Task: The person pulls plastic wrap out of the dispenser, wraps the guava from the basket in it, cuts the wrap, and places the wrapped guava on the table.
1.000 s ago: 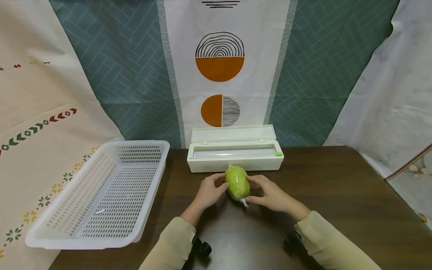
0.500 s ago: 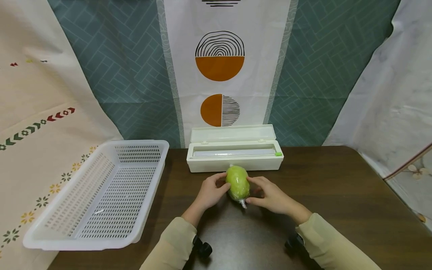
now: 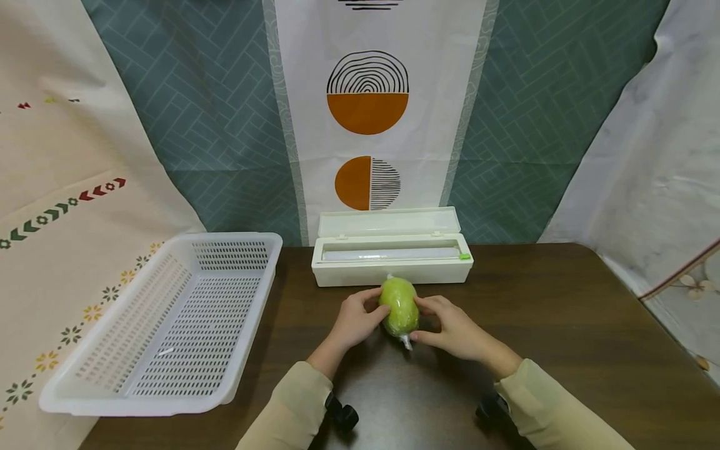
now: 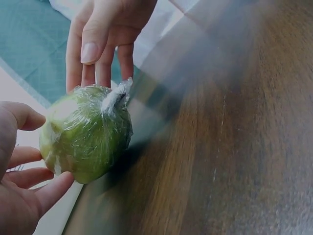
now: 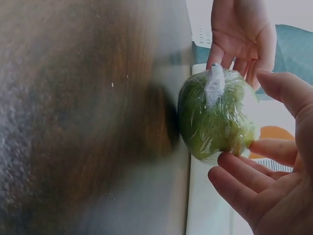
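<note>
A green oval fruit point(image 3: 400, 306) wrapped in clear cling film lies on the brown table between the two hands. Its film is twisted into a tail at each end; the near tail point(image 4: 116, 99) shows well in the left wrist view. My left hand point(image 3: 355, 319) holds the fruit's left side with thumb and fingertips. From the other side my right hand point(image 3: 454, 328) holds it, its thumb down near the twisted tail. Seen from the right wrist, the right fingertips point(image 5: 230, 159) press on the wrapped fruit point(image 5: 220, 117).
Just behind the fruit stands a white cling film box point(image 3: 392, 272), its lid raised, with a roll point(image 3: 392, 255) inside and a green slider at the right. A white perforated basket point(image 3: 242, 350) stands on the left. Patterned cloths point(image 3: 506, 125) hang behind the table point(image 3: 574, 337).
Both hands and the wrapped fruit have shifted slightly to the right. Basket and box stay where they were.
</note>
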{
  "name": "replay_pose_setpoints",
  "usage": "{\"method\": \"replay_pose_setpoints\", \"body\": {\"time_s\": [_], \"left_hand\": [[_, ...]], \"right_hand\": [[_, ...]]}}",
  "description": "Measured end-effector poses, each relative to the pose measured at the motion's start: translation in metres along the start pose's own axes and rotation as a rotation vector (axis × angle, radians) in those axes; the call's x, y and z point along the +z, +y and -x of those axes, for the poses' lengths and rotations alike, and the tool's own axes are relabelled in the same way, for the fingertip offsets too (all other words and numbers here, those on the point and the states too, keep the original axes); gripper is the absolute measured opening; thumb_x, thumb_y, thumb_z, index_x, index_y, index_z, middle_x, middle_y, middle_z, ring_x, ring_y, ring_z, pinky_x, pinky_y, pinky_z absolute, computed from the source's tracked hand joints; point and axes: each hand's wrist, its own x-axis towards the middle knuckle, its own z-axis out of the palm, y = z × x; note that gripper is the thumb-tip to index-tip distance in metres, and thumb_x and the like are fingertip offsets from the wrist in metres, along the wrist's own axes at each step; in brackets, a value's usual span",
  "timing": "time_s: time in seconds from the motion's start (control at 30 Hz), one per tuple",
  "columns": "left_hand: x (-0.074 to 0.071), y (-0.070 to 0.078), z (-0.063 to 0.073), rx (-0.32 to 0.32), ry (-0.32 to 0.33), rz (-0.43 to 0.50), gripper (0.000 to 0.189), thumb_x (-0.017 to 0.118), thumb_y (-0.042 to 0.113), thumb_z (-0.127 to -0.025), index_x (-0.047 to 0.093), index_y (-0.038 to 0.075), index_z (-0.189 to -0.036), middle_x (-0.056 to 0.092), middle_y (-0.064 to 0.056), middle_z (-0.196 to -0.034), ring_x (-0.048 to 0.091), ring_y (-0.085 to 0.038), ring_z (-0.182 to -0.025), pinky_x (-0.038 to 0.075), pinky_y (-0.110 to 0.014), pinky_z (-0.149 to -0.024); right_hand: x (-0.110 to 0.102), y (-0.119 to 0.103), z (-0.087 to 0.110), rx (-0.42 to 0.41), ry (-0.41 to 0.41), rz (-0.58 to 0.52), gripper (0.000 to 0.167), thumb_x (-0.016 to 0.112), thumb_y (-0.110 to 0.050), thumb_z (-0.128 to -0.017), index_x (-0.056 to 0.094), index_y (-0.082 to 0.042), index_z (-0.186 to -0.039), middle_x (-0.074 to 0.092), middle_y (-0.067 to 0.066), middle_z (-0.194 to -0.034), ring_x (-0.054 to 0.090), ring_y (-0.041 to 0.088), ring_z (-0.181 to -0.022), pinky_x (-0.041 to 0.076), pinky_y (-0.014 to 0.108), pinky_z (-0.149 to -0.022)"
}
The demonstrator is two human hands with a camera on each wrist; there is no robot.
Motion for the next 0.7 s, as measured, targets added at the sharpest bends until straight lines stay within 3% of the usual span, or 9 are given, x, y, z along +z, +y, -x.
{"method": "replay_pose_setpoints", "body": {"time_s": [0.7], "left_hand": [[-0.0020, -0.0027, 0.0022, -0.020, -0.047, -0.060, 0.047, 0.063, 0.024, -0.089, 0.054, 0.010, -0.133, 0.059, -0.012, -0.127, 0.062, -0.026, -0.105, 0.053, -0.037, -0.082]], "right_hand": [[-0.0048, 0.0042, 0.0012, -0.002, -0.004, 0.038, 0.069, 0.068, -0.042, -0.085, 0.047, -0.001, -0.136, 0.053, 0.018, -0.127, 0.059, 0.035, -0.110, 0.053, 0.045, -0.083]]}}
